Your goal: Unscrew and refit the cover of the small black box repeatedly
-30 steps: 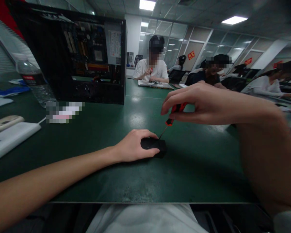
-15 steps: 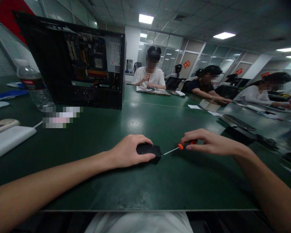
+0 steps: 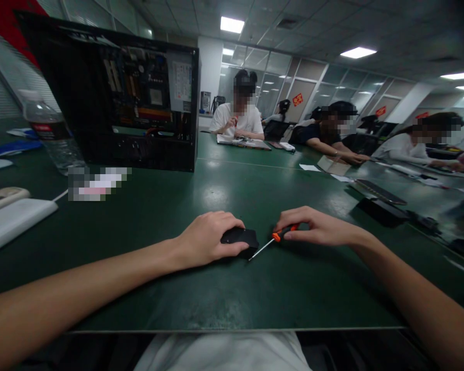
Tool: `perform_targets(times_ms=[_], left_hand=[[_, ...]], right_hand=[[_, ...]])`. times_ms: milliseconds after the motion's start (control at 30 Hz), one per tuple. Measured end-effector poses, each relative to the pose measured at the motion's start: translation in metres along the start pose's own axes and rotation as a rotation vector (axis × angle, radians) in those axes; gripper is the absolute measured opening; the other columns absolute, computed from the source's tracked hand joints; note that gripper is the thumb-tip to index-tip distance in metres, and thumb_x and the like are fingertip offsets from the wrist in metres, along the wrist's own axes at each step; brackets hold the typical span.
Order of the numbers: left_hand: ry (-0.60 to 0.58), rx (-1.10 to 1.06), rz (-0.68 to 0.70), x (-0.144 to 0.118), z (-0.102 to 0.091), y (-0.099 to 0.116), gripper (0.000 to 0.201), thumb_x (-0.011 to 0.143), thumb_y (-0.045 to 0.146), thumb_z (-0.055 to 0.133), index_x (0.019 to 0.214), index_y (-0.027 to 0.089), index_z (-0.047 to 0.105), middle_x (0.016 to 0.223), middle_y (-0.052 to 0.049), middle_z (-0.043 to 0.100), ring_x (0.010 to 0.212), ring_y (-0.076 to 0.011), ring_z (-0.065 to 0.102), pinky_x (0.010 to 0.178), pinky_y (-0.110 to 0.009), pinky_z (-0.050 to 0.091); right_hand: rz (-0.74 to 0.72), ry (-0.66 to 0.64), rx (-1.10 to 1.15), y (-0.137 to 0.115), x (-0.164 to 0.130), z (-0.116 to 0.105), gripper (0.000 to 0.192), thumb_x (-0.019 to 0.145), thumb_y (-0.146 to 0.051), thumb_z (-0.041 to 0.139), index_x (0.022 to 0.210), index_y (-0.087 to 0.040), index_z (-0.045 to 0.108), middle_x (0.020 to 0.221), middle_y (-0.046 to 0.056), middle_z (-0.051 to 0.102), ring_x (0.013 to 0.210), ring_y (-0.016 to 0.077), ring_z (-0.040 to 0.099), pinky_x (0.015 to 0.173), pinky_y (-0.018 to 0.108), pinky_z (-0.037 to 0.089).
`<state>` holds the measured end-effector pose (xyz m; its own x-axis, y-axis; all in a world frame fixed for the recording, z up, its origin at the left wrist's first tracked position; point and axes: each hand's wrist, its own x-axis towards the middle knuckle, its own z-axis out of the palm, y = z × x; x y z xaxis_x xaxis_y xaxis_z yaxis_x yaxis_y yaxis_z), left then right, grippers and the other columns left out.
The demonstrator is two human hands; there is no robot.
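Observation:
A small black box-shaped part rests on the green table, gripped between the thumb and fingers of my left hand. Tiny specks that look like screws or holes dot its top. My right hand is closed around a screwdriver with an orange and black handle. Its thin metal shaft slants down to the left, and the tip lies just in front of the black part's right end. Whether tip and part touch, I cannot tell.
An open computer case stands at the back left, beside a plastic bottle. A white box-like device lies at the left edge. Black items sit on the right. Across the table a person works, with others further right.
My right hand has moved left with the screwdriver. Its tip has shifted from the black part's right end to just in front of it. My left hand keeps its hold.

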<state>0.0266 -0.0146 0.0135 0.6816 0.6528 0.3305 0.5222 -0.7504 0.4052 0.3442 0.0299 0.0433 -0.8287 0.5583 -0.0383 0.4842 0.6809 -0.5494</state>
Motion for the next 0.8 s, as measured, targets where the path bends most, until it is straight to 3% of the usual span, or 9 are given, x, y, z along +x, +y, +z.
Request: perform_targets(times_ms=[400,500,667,800], left_hand=[[-0.032,-0.08,0.016,-0.001,0.0,0.001,0.035,0.095,0.039,0.064,0.118,0.012,0.066,0.108,-0.01,0.069,0.096,-0.0235,0.065,0.084,-0.033,0.049],[-0.007,-0.099,0.027,-0.002,0.001,0.001,0.035,0.095,0.039,0.064,0.118,0.012,0.066,0.109,-0.009,0.069,0.098,-0.0231,0.065,0.087,-0.033,0.049],[0.022,-0.106,-0.002,-0.002,0.004,0.004,0.046,0.082,0.045,0.077,0.116,0.015,0.067,0.11,-0.008,0.071,0.1,-0.0249,0.066,0.089,-0.035,0.049],[0.078,-0.085,-0.047,-0.003,0.007,0.005,0.04,0.081,0.037,0.074,0.114,0.015,0.067,0.109,-0.009,0.071,0.098,-0.0254,0.067,0.087,-0.035,0.051]], right_hand=[[-0.032,0.065,0.016,0.008,0.003,0.002,0.029,0.098,-0.037,0.059,0.114,-0.017,0.073,0.106,0.007,0.071,0.096,0.0143,0.066,0.086,0.026,0.049],[-0.016,0.077,0.004,0.009,0.005,0.005,0.031,0.098,-0.039,0.059,0.115,-0.017,0.073,0.106,0.007,0.072,0.095,0.0149,0.066,0.086,0.027,0.05],[-0.037,0.113,-0.019,0.01,0.008,0.011,0.032,0.099,-0.039,0.057,0.119,-0.017,0.071,0.107,0.008,0.071,0.096,0.0156,0.066,0.086,0.028,0.05],[-0.086,0.188,-0.118,0.012,0.013,0.019,0.029,0.101,-0.037,0.054,0.116,-0.017,0.069,0.105,0.008,0.069,0.093,0.0144,0.064,0.083,0.026,0.05]])
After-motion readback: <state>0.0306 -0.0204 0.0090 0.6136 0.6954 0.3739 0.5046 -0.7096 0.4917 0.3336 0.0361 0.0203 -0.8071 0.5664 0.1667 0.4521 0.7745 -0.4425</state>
